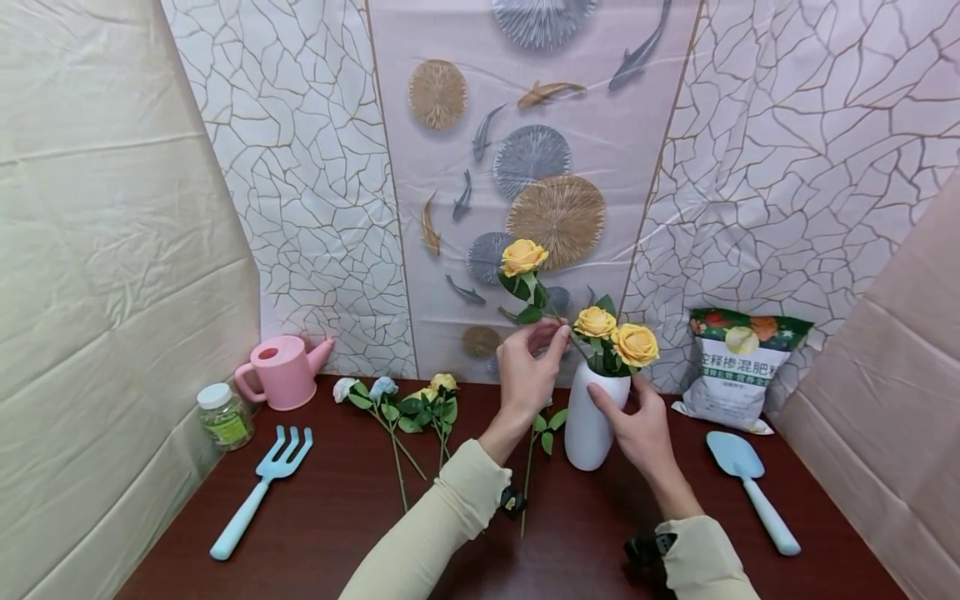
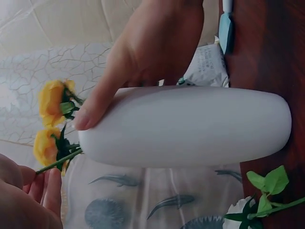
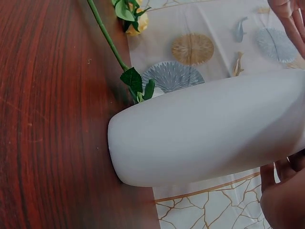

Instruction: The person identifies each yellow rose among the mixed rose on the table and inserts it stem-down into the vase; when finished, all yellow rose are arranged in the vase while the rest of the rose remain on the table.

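Observation:
A white vase [image 1: 589,421] stands on the table with two yellow roses [image 1: 617,335] in its mouth. My right hand [image 1: 637,421] grips the vase near its rim, thumb across the front; the left wrist view shows that thumb lying along the white wall [image 2: 181,129]. With thumb and fingertips, my left hand [image 1: 528,367] pinches the green stem of a third yellow rose [image 1: 523,257]. This rose tilts up to the left, and its stem's lower part runs down to the vase's mouth. In the right wrist view the vase [image 3: 205,133] hides part of the right hand [image 3: 286,195].
Left of the vase lie a leafy stem [image 1: 529,467], yellow roses [image 1: 435,390], a blue rose [image 1: 383,387] and a white rose [image 1: 344,389]. Farther left are a hand fork [image 1: 258,492], a jar [image 1: 225,419] and a pink watering can [image 1: 285,372]. A fertilizer bag [image 1: 738,375] and trowel [image 1: 752,492] are right.

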Available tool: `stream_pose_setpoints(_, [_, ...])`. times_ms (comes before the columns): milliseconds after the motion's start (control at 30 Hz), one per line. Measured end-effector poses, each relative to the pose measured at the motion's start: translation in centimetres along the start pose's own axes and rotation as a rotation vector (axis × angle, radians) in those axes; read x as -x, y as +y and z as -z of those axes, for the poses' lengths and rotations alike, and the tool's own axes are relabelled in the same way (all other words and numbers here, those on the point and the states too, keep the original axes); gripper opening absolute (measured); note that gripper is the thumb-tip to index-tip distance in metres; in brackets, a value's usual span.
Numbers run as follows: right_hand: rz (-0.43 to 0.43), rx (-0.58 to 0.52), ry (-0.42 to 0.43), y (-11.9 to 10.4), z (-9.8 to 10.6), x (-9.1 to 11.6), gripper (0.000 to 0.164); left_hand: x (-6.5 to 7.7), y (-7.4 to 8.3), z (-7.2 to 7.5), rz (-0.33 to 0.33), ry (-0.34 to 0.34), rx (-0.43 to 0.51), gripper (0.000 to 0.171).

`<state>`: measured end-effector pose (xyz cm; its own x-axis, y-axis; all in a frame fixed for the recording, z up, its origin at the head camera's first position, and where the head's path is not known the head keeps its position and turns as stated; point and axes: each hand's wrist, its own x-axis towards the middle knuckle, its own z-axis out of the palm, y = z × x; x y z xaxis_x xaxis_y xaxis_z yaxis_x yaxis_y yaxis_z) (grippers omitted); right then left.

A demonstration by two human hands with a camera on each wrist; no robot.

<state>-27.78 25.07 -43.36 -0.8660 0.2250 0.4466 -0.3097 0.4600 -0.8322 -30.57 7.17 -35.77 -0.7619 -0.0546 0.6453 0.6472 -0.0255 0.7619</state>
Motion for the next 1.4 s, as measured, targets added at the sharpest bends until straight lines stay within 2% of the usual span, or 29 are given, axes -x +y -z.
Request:
stream_pose_setpoints(167, [-0.004,-0.01,-0.01,0.0,0.0,0.1,0.067,0.7,-0.4,-0.5,0.053,-0.005,-0.118,0.019])
stream_pose_setpoints(300, [0.005,-0.027,-0.018,0.0,0.0,0.1,0.066,1.0,-0.8,-0.8,0.085,-0.029,-0.215,0.017])
stream_pose_setpoints(400, [0.006,-0.048,-0.016,-0.1,0.1,0.1,0.065,1.3,-1.3,-1.1,0.111,-0.065,-0.247,0.016])
stream_pose_setpoints(600, [0.003,-0.067,-0.019,0.0,0.0,0.2,0.066,1.8,-2.0,-1.2,0.172,-0.117,-0.24,0.013])
stream_pose_setpoints(767, [0.017,-0.083,-0.024,0.1,0.1,0.1,0.066,1.8,-1.6,-1.1,0.189,-0.089,-0.21,0.025])
stream_pose_setpoints(900, [0.019,-0.084,-0.023,0.1,0.2,0.1,0.067,1.5,-1.3,-1.3,0.172,-0.067,-0.155,0.039])
stream_pose_setpoints(967, [0.014,-0.079,-0.022,0.1,0.2,0.2,0.068,1.5,-1.1,-1.4,0.155,-0.06,-0.137,0.04])
stream_pose_setpoints(1167, [0.011,-0.08,-0.016,0.2,0.1,0.1,0.066,1.1,-1.1,-1.6,0.103,-0.035,-0.189,0.022])
stream_pose_setpoints(1267, [0.027,-0.087,-0.011,0.2,0.1,0.1,0.061,0.9,-1.3,-1.8,0.116,-0.038,-0.217,0.017])
stream_pose_setpoints(1400, [0.034,-0.073,-0.01,0.1,0.2,0.2,0.059,0.7,-1.8,-2.1,0.17,-0.066,-0.248,0.017])
